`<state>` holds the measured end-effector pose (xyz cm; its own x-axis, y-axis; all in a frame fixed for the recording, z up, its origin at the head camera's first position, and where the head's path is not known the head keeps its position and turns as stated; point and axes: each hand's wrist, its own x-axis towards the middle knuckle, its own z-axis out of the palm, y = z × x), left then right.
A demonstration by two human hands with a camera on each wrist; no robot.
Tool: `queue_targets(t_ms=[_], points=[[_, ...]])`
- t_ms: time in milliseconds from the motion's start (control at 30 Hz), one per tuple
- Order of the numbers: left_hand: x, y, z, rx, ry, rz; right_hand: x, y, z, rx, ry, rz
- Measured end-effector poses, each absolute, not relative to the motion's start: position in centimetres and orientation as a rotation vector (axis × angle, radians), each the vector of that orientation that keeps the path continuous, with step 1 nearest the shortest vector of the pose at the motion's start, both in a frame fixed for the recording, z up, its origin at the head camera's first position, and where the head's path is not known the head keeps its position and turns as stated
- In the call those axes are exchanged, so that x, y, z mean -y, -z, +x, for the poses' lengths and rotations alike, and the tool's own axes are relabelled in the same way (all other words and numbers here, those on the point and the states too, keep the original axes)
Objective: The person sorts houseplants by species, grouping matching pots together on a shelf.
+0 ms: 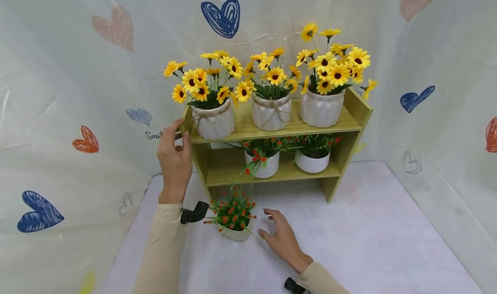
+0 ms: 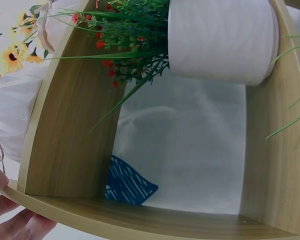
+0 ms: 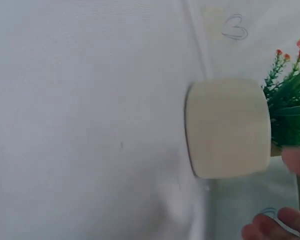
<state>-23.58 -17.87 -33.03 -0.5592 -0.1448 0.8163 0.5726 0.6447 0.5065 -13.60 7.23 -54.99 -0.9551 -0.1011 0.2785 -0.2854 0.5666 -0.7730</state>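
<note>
My left hand grips the upper left side panel of a two-tier wooden shelf; its fingers show at the panel's edge in the left wrist view. On the table before the shelf stands a cream pot of red-flowered greenery. In the right wrist view its smooth pot wall shows up close. Just right of this plant, my right hand is held with thumb and fingers apart, holding nothing. A gap separates the hand from the pot.
Along the top tier stand three white pots of yellow daisies, left, middle and right. Two white pots with red-flowered greenery, one beside another, occupy the lower tier's middle and right. Heart-printed sheeting surrounds the white table.
</note>
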Motion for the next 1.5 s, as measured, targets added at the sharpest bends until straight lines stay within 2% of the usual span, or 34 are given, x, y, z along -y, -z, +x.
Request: queue_targets(t_ms=[300,567,967,1200,1500], points=[[17.8,33.1,-23.5,1.951,1.008,-0.31,-5.2,56.3,-14.9,2.654,-1.635,0.537],[17.8,33.0,-23.5,1.95,1.006,-0.311,-3.2,56.5,-15.4,2.574,-1.777,0.521],[17.9,33.1,-23.7,1.95,0.981,-0.322,-2.2,57.5,-16.2,2.563,-1.629,0.423],[17.7,33.1,-23.6,1.956,1.012,-0.316,-2.9,56.9,-14.8,2.573,-1.586,0.351],[17.9,33.1,-23.7,1.97,0.979,-0.311,-4.5,53.9,-11.1,2.527,-1.566,0.316]])
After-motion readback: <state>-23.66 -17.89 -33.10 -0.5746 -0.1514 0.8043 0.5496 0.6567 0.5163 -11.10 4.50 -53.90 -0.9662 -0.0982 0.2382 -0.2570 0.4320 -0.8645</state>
